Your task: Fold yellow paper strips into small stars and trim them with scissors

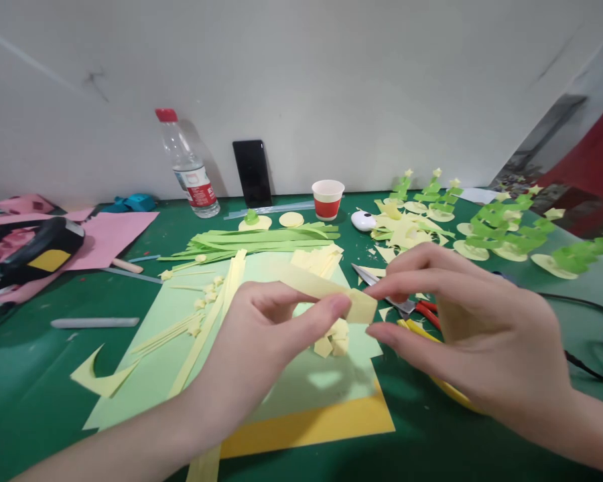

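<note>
A pale yellow paper strip (311, 284) is stretched between my two hands, with a flat folded, angular end (360, 306) on the right. My left hand (266, 335) pinches it between thumb and fingers just left of the fold. The thumb and forefinger of my right hand (462, 321) grip the folded end by its upper and lower edges. Below lie several small folded paper pieces (331, 340) on a light green sheet (301, 388). Behind them is a bundle of cut yellow strips (319, 260). Long yellow strips (206, 335) and small paper stars (208, 298) lie to the left.
Scissors (407, 306) lie partly behind my right hand. Farther back are green strips (261, 239), a paper cup (327, 199), a bottle (193, 177) and a phone (252, 173). Green paper trees (507, 227) stand at the right; a black-and-yellow tool (35, 254) is at the left.
</note>
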`<state>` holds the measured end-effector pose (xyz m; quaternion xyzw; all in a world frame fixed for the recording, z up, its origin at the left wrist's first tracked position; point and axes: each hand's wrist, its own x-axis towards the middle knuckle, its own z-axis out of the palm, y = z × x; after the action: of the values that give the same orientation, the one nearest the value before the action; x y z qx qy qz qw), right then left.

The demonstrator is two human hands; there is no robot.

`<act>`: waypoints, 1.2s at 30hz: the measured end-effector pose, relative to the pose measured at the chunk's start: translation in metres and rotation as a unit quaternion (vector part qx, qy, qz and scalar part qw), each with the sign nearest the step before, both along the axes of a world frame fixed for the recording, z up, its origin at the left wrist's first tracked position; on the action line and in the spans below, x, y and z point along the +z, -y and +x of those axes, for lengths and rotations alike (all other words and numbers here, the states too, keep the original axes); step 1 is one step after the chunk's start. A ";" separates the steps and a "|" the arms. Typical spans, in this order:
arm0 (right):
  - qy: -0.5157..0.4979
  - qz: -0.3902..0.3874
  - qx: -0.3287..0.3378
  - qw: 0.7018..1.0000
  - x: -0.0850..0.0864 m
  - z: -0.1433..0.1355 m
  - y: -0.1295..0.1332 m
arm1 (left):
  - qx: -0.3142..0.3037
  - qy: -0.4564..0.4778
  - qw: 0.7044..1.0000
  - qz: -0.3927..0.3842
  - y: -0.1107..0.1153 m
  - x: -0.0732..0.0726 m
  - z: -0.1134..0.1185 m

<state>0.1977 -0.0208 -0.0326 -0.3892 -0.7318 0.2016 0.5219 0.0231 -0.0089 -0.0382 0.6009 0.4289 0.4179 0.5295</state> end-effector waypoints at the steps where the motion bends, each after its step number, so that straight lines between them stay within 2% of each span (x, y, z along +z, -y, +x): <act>1: 0.029 0.039 -0.004 0.999 -0.001 0.002 0.000 | 0.005 -0.004 1.000 -0.005 -0.001 0.000 0.000; 5: 0.140 0.162 -0.029 0.976 -0.001 0.008 0.001 | 0.011 0.013 0.998 -0.054 -0.001 0.000 0.000; 8: 0.160 0.236 -0.020 0.958 0.001 0.010 0.000 | 0.012 0.024 0.993 -0.112 -0.001 0.003 0.001; 12: 0.159 0.248 0.018 0.956 0.004 0.013 -0.004 | -0.011 0.047 0.985 -0.163 -0.002 0.006 0.003; 16: 0.154 0.225 0.070 0.960 0.006 0.016 -0.007 | -0.054 0.064 0.983 -0.166 -0.004 0.008 0.003; 20: 0.136 0.200 0.079 0.967 0.002 0.016 -0.009 | -0.069 0.077 0.985 -0.140 -0.003 0.007 0.001; 24: 0.092 0.090 0.083 0.988 -0.003 0.013 -0.012 | -0.066 0.090 0.987 -0.111 -0.002 0.003 -0.001; 27: 0.088 0.020 0.110 0.990 -0.003 0.010 -0.014 | -0.066 0.089 0.991 -0.069 -0.003 0.002 -0.002; 30: 0.102 -0.018 0.130 0.986 -0.002 0.008 -0.012 | -0.067 0.063 0.995 -0.030 -0.004 0.003 0.000; 33: 0.104 -0.038 0.136 0.985 -0.001 0.007 -0.008 | -0.057 0.035 0.998 -0.009 -0.003 0.004 0.002; 36: 0.110 -0.089 0.147 0.979 0.001 0.007 -0.006 | -0.040 0.007 0.999 0.001 -0.001 0.005 0.002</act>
<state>0.2042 -0.0152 -0.0318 -0.3419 -0.8133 0.2962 0.3660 0.0256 -0.0075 -0.0331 0.6153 0.4005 0.4009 0.5480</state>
